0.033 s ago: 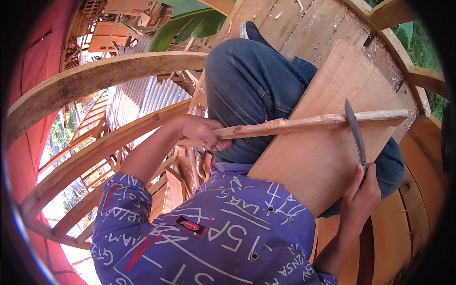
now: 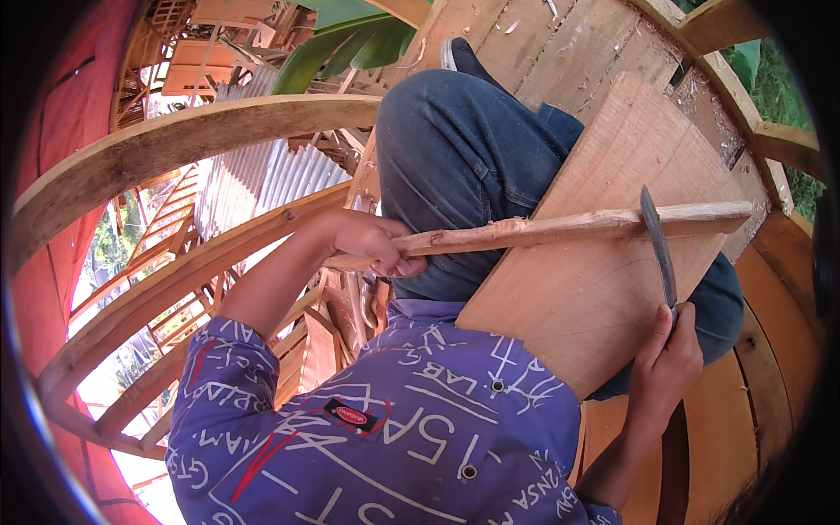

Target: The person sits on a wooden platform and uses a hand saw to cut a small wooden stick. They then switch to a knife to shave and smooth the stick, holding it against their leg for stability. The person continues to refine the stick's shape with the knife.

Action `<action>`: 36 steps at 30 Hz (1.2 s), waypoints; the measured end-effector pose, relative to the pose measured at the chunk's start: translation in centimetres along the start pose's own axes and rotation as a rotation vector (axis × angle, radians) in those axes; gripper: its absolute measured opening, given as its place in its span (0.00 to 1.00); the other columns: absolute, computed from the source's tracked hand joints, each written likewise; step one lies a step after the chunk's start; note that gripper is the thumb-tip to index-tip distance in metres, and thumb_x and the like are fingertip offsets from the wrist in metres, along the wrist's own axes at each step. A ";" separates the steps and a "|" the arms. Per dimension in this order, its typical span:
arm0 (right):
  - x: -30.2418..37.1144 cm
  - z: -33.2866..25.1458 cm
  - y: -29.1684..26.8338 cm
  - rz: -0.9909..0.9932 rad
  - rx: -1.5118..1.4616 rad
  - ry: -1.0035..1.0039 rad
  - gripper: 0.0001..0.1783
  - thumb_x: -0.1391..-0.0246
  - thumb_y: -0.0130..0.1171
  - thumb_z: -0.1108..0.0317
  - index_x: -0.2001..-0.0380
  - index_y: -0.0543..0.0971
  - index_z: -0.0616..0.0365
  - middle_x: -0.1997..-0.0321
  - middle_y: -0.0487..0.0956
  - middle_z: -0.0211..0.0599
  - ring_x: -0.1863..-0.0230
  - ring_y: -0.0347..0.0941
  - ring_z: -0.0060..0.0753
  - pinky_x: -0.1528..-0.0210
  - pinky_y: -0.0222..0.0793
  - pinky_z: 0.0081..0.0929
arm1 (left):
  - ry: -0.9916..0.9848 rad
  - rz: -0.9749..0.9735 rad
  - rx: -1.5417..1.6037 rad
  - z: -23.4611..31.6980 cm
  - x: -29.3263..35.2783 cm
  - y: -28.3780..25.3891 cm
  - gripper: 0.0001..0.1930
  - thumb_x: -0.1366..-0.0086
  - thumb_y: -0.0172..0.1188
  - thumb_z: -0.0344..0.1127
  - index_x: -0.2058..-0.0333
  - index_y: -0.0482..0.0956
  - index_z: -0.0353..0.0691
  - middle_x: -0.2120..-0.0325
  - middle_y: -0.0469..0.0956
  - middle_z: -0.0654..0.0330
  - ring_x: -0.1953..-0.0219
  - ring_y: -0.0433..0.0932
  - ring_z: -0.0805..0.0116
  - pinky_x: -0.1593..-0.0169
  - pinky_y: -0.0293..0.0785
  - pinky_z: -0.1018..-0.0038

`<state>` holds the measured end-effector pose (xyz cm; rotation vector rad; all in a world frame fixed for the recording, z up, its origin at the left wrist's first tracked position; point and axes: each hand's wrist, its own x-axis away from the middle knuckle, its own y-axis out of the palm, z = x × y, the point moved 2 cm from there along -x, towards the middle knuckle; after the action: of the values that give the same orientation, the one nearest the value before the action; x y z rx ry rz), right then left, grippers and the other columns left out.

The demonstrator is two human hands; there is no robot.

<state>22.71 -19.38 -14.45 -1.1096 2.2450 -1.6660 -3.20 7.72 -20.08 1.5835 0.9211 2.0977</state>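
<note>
My left hand (image 2: pixel 379 245) is closed around one end of a peeled wooden stick (image 2: pixel 542 229). The stick runs across my knee to the right and lies over a broad wooden board (image 2: pixel 595 297) on my lap. In my right hand (image 2: pixel 669 350) I grip the handle of a knife (image 2: pixel 657 245), my fingers hiding most of it. Its dark blade crosses the stick near the far right end, touching or almost touching the wood, with the tip pointing away from me.
A curved wooden rail (image 2: pixel 219 122) passes on my left, with corrugated metal sheets (image 2: pixel 262 179) beyond it. Wood shavings are scattered over the plank floor (image 2: pixel 560 52) ahead. A large green leaf (image 2: pixel 359 44) hangs near the top. Slatted wood (image 2: pixel 726 420) lies at the right.
The knife blade has shifted very slightly to the right along the stick. My left hand, the stick and the board have not visibly moved.
</note>
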 end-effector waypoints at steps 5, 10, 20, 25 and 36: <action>0.2 0.3 -0.1 0.046 -0.006 0.000 0.14 0.39 0.47 0.62 0.74 0.67 0.60 0.81 0.67 0.46 0.81 0.65 0.52 0.79 0.59 0.37 | 0.004 -0.018 -0.001 0.2 -0.2 -0.1 0.09 0.61 0.51 0.28 0.79 0.61 0.43 0.78 0.55 0.70 0.75 0.55 0.77 0.68 0.53 0.79; 0.5 0.0 -0.5 0.049 0.044 0.016 0.14 0.39 0.47 0.63 0.75 0.67 0.61 0.82 0.66 0.46 0.82 0.64 0.50 0.80 0.58 0.36 | 0.105 -0.061 -0.013 0.2 -0.4 -0.2 0.05 0.56 0.50 0.28 0.80 0.62 0.42 0.83 0.56 0.70 0.82 0.56 0.79 0.77 0.51 0.80; 0.7 3.0 -2.4 0.143 0.085 0.166 0.16 0.36 0.43 0.62 0.74 0.66 0.63 0.82 0.65 0.49 0.81 0.63 0.52 0.79 0.56 0.38 | 0.042 -0.072 -0.013 -0.2 -0.4 -0.5 0.08 0.60 0.50 0.28 0.79 0.61 0.42 0.79 0.55 0.70 0.76 0.56 0.78 0.71 0.55 0.80; 1.7 2.2 -3.2 0.069 0.088 0.144 0.16 0.36 0.43 0.62 0.74 0.66 0.63 0.81 0.66 0.51 0.80 0.63 0.55 0.78 0.56 0.39 | 0.014 -0.062 0.039 -0.2 -0.5 -0.1 0.08 0.61 0.49 0.28 0.79 0.60 0.42 0.79 0.55 0.69 0.77 0.56 0.78 0.71 0.55 0.80; -0.8 4.2 -2.2 0.191 0.111 0.236 0.21 0.35 0.41 0.56 0.72 0.68 0.65 0.81 0.67 0.52 0.79 0.64 0.52 0.76 0.58 0.38 | 0.038 -0.073 0.002 -0.3 -0.1 -0.5 0.09 0.61 0.51 0.29 0.80 0.60 0.43 0.79 0.54 0.69 0.76 0.55 0.77 0.72 0.53 0.79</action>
<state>26.49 -22.35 -14.34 -0.6818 2.2733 -1.8974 -3.50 7.89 -20.56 1.4929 0.9788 2.0839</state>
